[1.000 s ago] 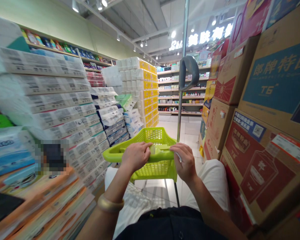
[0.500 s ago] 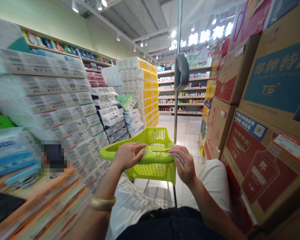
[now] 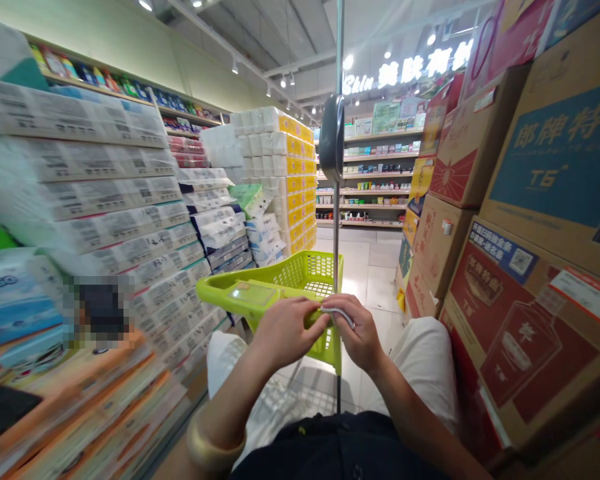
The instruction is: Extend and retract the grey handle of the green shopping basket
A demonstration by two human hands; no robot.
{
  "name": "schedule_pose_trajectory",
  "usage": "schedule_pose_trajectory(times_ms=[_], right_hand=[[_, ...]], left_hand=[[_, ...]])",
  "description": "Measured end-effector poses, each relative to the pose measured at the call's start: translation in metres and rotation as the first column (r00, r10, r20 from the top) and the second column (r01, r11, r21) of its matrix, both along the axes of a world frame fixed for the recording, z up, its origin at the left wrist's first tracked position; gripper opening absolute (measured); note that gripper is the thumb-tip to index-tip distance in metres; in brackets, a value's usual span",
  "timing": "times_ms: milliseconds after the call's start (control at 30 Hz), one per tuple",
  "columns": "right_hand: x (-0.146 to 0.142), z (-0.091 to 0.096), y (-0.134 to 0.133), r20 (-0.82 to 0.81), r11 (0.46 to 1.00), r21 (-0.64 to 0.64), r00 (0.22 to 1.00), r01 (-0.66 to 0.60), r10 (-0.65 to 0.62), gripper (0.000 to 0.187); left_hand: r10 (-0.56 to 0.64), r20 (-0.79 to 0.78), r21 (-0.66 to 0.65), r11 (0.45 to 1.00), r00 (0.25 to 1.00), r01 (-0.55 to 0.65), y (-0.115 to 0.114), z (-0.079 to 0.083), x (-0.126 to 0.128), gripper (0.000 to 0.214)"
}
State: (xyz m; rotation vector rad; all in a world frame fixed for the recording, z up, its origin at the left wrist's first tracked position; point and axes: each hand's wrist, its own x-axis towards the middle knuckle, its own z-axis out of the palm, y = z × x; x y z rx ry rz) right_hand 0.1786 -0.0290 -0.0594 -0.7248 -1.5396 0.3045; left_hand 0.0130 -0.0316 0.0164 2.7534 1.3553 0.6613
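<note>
A lime-green shopping basket on a trolley stands in front of me, turned with its corner toward me. My left hand grips the near rim of the basket, fingers curled over it. My right hand is closed at the basket's near right corner, where a thin metal pole rises to a grey handle. Both hands sit close together, almost touching.
Stacked tissue packs fill the left side and brown and red cartons the right. A white-and-yellow pallet stack and shelves stand ahead across the tiled aisle floor.
The basket has swung to the left, its pole and handle shifting left too. My left hand has slid right along the rim toward my right hand.
</note>
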Motion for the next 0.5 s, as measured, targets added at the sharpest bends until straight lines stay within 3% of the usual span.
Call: schedule_pose_trajectory(times_ms=[167,400,500], right_hand=[[0.002,-0.015,0.01,-0.166,0.993,-0.089,0.981,0.082,-0.096,0.02],[-0.006,-0.015,-0.001,-0.116,0.999,-0.007,0.993,0.031,-0.032,0.023],[-0.006,-0.019,0.005,-0.133,0.996,-0.024,0.987,0.091,-0.094,0.022]], left_hand=[[0.154,-0.101,0.103,0.984,0.983,-0.143,-0.004,-0.014,0.017,0.04],[0.088,-0.036,0.202,0.976,0.995,-0.079,0.008,-0.028,0.008,0.03],[0.089,-0.003,0.244,0.966,0.996,-0.085,0.008,-0.032,0.004,0.033]])
